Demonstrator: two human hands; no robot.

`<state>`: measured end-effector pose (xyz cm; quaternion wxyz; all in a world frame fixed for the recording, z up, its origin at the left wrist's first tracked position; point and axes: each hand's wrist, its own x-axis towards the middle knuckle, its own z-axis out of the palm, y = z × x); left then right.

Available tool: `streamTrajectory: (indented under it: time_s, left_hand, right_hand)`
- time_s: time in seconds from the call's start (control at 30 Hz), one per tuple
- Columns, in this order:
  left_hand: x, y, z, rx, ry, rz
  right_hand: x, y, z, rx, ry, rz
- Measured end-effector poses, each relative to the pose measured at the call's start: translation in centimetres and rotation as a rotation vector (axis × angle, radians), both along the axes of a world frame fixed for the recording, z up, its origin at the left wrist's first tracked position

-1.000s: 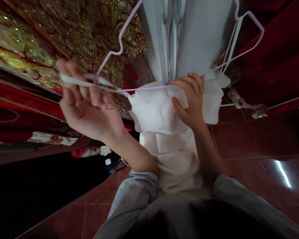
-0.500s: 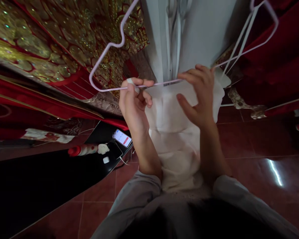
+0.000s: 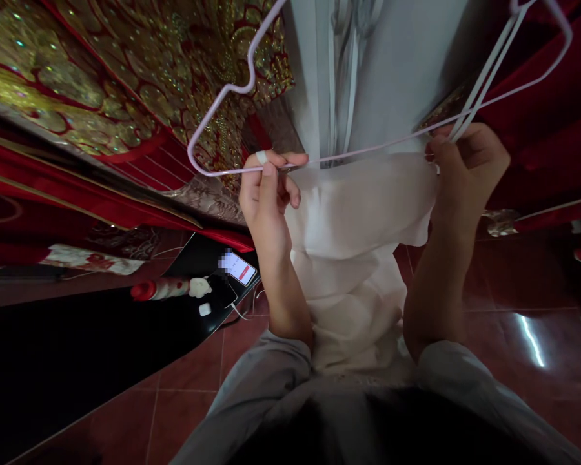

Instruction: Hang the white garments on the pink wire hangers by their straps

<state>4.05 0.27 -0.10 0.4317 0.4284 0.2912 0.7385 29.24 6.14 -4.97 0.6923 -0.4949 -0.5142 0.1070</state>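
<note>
L hand (image 3: 267, 197) pinched hanger (image 3: 368, 149) nr its L end; R hand (image 3: 469, 171) gripped straps (image 3: 485, 79) nr R end; cloth (image 3: 358, 210) hung btwn hands, below hanger; phone (image 3: 239, 268) lay on table (image 3: 101, 342).

A pale-pink hanger (image 3: 368, 149) is slanting, its right end higher; a creased white garment (image 3: 363, 206) is hanging below, its thin straps (image 3: 494, 61) (a pair) reaching the right-hand notch.

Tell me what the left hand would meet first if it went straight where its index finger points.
The left hand would probably meet the white cloth beside its fingertips, below the pink hanger; depth is unclear.
</note>
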Motion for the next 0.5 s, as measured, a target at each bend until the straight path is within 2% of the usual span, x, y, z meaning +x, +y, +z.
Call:
streamTrajectory:
  time_s: [0.13, 0.3, 0.37, 0.43, 0.5]
  left_hand:
    - [-0.1, 0.0, 0.0, -0.049, 0.035, 0.039]
    - [-0.3, 0.1, -0.4, -0.062, 0.011, 0.024]
    - [-0.4, 0.2, -0.6, -0.043, -0.001, 0.019]
    - [-0.5, 0.1, -0.6, -0.022, -0.006, 0.011]
    - [-0.5, 0.0, -0.4, -0.012, 0.008, 0.000]
  right_hand:
    - [-0.7, -1.1, 1.7, 0.125, -0.002, -0.082]
    - [-0.2, -1.6, 2.3, 0.199, -0.066, -0.169]
    - [-0.4, -1.9, 2.7, 0.185, -0.103, -0.118]
    - [-0.7, -2.2, 3.6, 0.163, -0.141, -0.006]
    - [-0.9, -1.9, 4.9, 0.209, -0.169, 0.138]
